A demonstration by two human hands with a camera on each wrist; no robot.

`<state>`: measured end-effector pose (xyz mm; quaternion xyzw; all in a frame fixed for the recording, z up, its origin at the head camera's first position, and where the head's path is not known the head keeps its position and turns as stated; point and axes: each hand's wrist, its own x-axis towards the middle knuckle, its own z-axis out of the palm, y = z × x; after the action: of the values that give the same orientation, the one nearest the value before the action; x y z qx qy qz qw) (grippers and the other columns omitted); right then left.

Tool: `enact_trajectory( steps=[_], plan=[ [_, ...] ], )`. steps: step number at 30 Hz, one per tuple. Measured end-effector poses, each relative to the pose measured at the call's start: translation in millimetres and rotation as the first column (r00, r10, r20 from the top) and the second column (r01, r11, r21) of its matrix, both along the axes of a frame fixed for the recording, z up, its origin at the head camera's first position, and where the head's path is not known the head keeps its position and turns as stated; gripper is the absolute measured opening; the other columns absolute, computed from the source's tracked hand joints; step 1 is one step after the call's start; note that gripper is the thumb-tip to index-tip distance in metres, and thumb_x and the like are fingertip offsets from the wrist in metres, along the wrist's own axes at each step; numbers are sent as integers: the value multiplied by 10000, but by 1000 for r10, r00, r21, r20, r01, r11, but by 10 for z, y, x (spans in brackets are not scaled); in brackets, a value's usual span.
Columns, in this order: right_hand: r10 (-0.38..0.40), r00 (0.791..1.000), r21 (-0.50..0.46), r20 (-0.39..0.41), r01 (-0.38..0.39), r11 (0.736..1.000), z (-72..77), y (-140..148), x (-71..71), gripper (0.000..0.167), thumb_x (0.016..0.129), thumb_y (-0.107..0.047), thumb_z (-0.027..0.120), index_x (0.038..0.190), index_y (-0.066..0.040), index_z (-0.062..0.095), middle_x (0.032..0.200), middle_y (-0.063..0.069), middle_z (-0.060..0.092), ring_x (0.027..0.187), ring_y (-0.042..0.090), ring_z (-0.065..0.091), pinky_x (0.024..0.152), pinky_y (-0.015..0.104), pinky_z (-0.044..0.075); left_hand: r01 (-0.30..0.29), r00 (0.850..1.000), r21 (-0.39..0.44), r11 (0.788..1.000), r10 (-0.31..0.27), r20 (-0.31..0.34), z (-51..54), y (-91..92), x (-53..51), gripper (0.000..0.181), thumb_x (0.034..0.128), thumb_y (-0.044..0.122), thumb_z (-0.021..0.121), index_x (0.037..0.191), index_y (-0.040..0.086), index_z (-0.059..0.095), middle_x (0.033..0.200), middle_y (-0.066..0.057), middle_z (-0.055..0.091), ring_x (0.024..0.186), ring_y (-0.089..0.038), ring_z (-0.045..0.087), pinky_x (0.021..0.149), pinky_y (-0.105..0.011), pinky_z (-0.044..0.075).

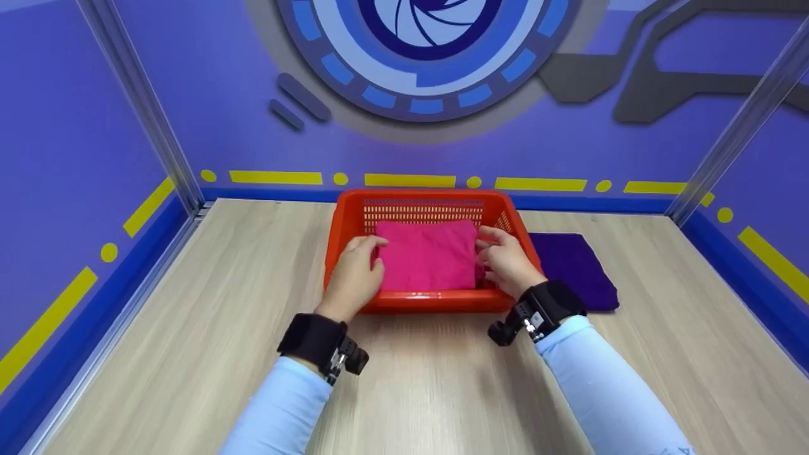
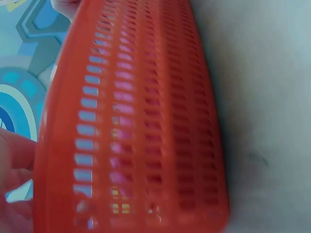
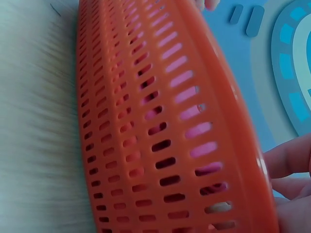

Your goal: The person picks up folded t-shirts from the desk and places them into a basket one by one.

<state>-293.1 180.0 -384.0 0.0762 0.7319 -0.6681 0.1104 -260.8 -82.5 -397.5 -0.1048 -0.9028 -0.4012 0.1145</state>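
A folded pink cloth (image 1: 426, 256) lies inside the red basket (image 1: 411, 302). At the cloth's left edge is the left hand (image 1: 355, 273), fingers relaxed and bent a little over the basket's left side. The right hand (image 1: 507, 260) is at the cloth's right edge, fingers loosely spread and reaching into the basket. Whether either hand touches the cloth cannot be told. Through the slots of the basket (image 2: 160, 116) the pink shows in the left wrist view, with part of the left hand (image 2: 14, 179) beyond the rim. The right hand (image 3: 294, 184) shows past the rim in the right wrist view.
A folded dark purple cloth (image 1: 575, 272) lies on the wooden table (image 1: 436, 392), right of the basket and close against it. Blue printed panels (image 1: 253, 151) stand behind and at both sides, with metal posts (image 1: 142, 107) at the corners.
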Motion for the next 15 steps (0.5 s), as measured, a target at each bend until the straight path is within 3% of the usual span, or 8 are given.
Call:
enact_trajectory(
  steps=[2,5,8,11,15],
  plan=[
    [5,1000,15,-13,-5,1000,17,32,16,695,950,101,383,1607,-74,239,1596,174,343,900,190,484,689,254,411,-19,996,15,1000,21,-88,-34,-63,30,286,967,7,566,1228,40,678,1274,-155,605,1214,-290,583,1045,-405,475],
    [12,999,45,-40,-11,999,52,99,48,662,968,88,378,1600,-73,264,1586,172,357,1089,265,539,837,289,514,-43,977,59,997,54,-206,-95,-155,74,247,936,-34,583,1149,17,698,1230,-166,612,1191,-323,578,1048,-430,466],
    [21,998,46,-67,-18,999,94,201,73,642,978,85,365,1596,-64,271,1601,182,330,1287,342,501,1044,408,487,-72,963,102,992,96,-253,-161,-230,125,255,913,-57,597,1143,-2,690,1275,-188,587,1225,-364,537,1068,-466,441],
    [30,994,40,-109,-26,999,144,322,83,612,991,72,365,1587,-44,286,1606,197,315,1370,394,444,1118,461,417,-100,973,177,979,134,-188,-226,-279,185,383,907,-63,610,1289,-25,613,1412,-222,492,1324,-395,451,1115,-500,394],
    [15,983,48,-184,-7,999,205,522,79,559,1014,33,397,1565,4,314,1593,233,325,1345,363,472,1110,405,428,-145,988,328,934,152,5,-296,-303,254,648,941,-31,598,1533,-22,335,1550,-260,321,1402,-411,372,1155,-528,338]
  ],
)
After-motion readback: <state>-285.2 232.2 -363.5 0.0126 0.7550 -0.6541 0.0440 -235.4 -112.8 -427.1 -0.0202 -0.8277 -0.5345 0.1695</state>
